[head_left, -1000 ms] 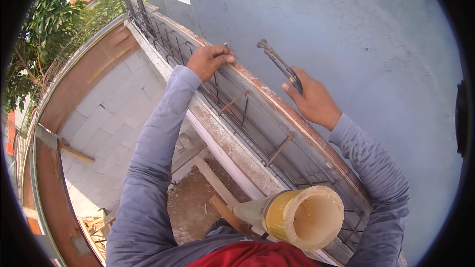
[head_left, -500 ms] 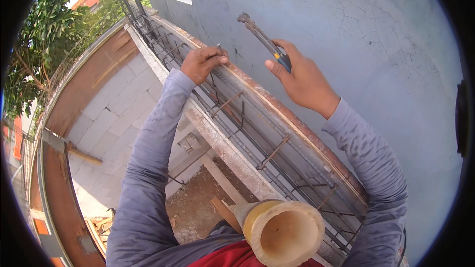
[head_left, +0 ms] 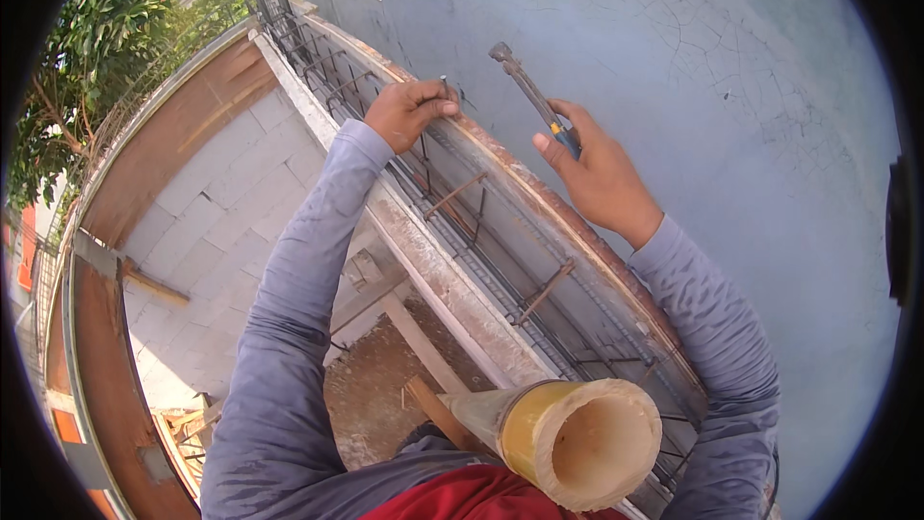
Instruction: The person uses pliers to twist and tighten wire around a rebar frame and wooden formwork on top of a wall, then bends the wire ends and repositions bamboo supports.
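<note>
My left hand [head_left: 409, 116] is closed at the top edge of a long formwork board [head_left: 539, 188], its thumb and fingers pinching a nail [head_left: 444, 83] that stands up between them. To its right, my right hand [head_left: 608, 173] grips a hammer [head_left: 526, 89] by its blue and yellow handle. The hammer's dark metal head is raised beyond the left hand, apart from the nail. Below the left hand, a steel rebar cage [head_left: 452, 197] lies in the narrow channel between the two formwork sides.
A blue-grey cracked wall [head_left: 751, 135] rises along the right. A thick bamboo pole [head_left: 549, 433] stands close in front of my body. The near formwork edge [head_left: 452, 279] borders a drop to a dirt floor [head_left: 375, 385]. Pale block walls [head_left: 231, 193] and brown boards [head_left: 106, 356] are at left.
The hammer has come down slightly toward my left hand's level. The left hand keeps its pinch on the nail. The whole view has shifted a little.
</note>
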Tool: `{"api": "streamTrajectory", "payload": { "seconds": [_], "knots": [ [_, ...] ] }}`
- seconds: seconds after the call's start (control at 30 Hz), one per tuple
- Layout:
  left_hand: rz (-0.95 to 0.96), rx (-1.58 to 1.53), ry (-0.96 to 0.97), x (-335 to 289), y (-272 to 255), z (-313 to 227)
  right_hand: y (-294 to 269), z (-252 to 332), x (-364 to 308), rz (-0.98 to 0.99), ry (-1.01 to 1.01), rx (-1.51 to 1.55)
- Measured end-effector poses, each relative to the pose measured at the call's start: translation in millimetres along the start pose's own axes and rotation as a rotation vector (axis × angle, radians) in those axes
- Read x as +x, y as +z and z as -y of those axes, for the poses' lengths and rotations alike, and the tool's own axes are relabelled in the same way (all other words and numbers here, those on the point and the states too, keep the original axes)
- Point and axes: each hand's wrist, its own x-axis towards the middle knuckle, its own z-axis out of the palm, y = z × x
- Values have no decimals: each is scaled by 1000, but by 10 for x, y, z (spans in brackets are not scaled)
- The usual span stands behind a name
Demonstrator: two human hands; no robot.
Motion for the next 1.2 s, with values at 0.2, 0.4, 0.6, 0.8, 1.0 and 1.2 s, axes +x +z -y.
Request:
{"api": "streamTrajectory", "payload": {
  "seconds": [0.2,0.4,0.6,0.8,1.0,1.2],
  "knots": [
    [-15,58,-17,-40,-39,-39,119,19,-30,24,-9,9],
    [23,-34,8,105,89,-34,-27,-84,-69,-1,-31,-44],
    [35,-251,18,-40,-109,472,-637,145,339,-122,-244,-197],
    [66,-211,54,159,89,245,-1325,13,114,-324,-202,-162],
    [10,-170,81,38,-22,218,-1178,-93,85,-376,-99,-148],
    [15,-55,-19,43,37,-17,-999,197,2,-257,35,-179]
  ]
}}
